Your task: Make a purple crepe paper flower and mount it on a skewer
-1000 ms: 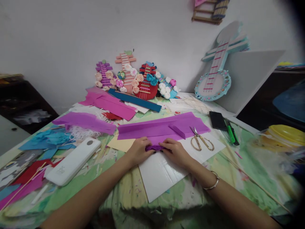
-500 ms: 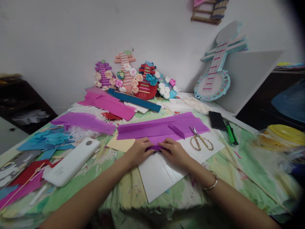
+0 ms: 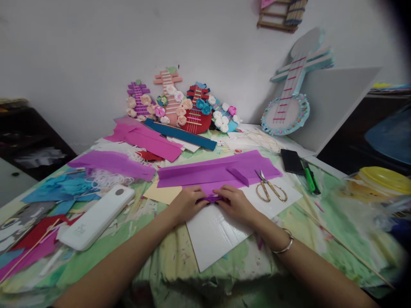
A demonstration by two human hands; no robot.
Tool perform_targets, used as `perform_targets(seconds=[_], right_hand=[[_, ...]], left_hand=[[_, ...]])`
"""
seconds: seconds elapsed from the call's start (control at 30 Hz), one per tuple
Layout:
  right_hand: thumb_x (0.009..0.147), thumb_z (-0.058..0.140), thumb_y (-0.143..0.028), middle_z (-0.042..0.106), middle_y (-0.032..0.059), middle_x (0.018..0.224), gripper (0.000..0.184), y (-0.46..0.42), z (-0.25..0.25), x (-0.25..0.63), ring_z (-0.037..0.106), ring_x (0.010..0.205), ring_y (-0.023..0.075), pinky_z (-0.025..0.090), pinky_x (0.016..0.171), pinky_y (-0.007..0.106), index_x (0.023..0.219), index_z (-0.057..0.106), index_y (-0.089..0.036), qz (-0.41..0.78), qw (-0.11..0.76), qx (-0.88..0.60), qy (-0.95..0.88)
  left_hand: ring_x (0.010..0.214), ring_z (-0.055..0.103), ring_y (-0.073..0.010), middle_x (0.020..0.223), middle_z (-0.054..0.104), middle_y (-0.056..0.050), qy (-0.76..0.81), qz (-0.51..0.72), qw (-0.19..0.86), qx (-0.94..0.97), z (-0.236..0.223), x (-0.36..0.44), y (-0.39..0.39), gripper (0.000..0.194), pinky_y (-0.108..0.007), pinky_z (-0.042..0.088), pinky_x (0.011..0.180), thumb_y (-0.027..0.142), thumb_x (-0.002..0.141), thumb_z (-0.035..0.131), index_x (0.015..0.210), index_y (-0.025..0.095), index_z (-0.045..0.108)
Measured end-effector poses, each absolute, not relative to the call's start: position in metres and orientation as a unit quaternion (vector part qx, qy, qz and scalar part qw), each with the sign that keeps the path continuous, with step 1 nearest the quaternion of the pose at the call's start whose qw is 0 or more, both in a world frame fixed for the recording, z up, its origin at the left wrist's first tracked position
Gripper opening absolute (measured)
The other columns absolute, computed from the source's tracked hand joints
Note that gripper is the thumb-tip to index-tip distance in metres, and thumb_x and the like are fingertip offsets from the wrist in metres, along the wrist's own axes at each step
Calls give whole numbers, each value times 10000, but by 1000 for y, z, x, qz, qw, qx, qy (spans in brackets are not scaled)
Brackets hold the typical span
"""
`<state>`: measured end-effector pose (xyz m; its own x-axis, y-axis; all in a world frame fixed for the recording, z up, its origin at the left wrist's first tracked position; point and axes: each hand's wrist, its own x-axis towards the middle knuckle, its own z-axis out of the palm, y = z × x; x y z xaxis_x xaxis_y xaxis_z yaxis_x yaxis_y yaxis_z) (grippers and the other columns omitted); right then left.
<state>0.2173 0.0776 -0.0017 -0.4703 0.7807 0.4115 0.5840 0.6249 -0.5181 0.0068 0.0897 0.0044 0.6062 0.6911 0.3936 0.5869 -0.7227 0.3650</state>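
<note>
My left hand (image 3: 191,202) and my right hand (image 3: 233,204) meet over a white board (image 3: 214,239), fingertips closed on a small gathered piece of purple paper (image 3: 211,198) between them. Only its bunched folds show; the fingers cover the rest. Just behind them lies a long folded purple sheet (image 3: 205,169), with a narrow purple strip (image 3: 238,176) on top. Gold-handled scissors (image 3: 269,188) rest partly open to the right of my right hand. A cream sheet (image 3: 165,193) sticks out at the board's left.
Left are a white power bank (image 3: 98,218), white string (image 3: 111,179) and blue paper scraps (image 3: 64,186). A black phone (image 3: 292,161), green cutter (image 3: 310,179) and thin stick (image 3: 349,248) lie right. Decorated paper instruments (image 3: 195,111) lean on the wall.
Both hands stay in nearly the same place, with a slight shift of the fingers on the purple paper. Nothing else has visibly moved.
</note>
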Motion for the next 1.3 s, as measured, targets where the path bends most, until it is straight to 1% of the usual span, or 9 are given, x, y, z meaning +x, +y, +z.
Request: perform_targets(seconds=[0.27,0.4,0.5,0.63,0.73,0.9,1.0,1.17,1.3], right_hand=[[850,563,-163,635,61,835,192,82,4,225,578,767,171,476,701,309,1000,683,-179,148,340,-393,-842],[834,576,-203,643,97,915,205,101,2,251,542,905,252,441,790,427,1017,669,-201,9,421,-490,-763],[808,568,-180,646,132,989,285,115,-4,272,522,935,284,402,824,469,1081,645,-165,-67,400,-577,-709],[767,591,-157,684,82,818,149,122,-9,283,563,791,238,403,811,436,866,702,-164,-36,363,-587,-723],[760,583,-126,687,76,832,128,121,-6,280,577,839,240,405,836,440,751,703,-172,-28,362,-579,-730],[759,624,-143,648,74,1064,105,110,-2,263,593,982,222,454,850,393,766,715,-195,85,385,-520,-758],[745,664,-143,655,72,1054,91,100,-2,247,596,984,222,456,866,399,775,726,-202,154,375,-471,-784],[762,656,-109,675,68,1002,160,85,2,228,577,982,218,460,868,414,832,740,-226,145,345,-405,-834],[800,597,-86,669,66,1018,228,80,8,225,574,1002,211,456,896,420,920,726,-230,161,323,-378,-852]], left_hand=[[727,588,-145,788,646,-28,372,247,112,888,8,6,89,147,-248,432,667,218,843,580,859,198,725],[728,598,-143,813,664,-30,362,259,139,885,8,7,87,147,-246,442,663,236,835,597,895,210,728],[727,610,-140,830,678,-35,355,274,159,879,9,8,86,138,-243,459,658,219,830,601,880,205,729],[749,618,-154,813,693,-36,342,286,161,881,9,9,84,86,-256,478,682,172,787,645,826,186,720],[756,610,-158,791,689,-38,327,302,140,884,8,10,84,61,-260,475,691,147,772,655,789,174,707],[744,576,-167,768,698,-42,296,332,82,892,4,10,85,91,-285,458,694,189,813,618,777,175,700],[739,558,-170,774,702,-41,294,334,52,894,3,9,85,120,-297,446,698,216,830,601,780,188,707],[797,533,-181,820,678,-58,314,343,35,885,5,10,85,125,-304,452,709,243,825,609,777,200,716],[948,537,-214,961,669,-72,323,344,48,880,4,11,87,84,-373,452,834,196,809,616,798,196,699]])
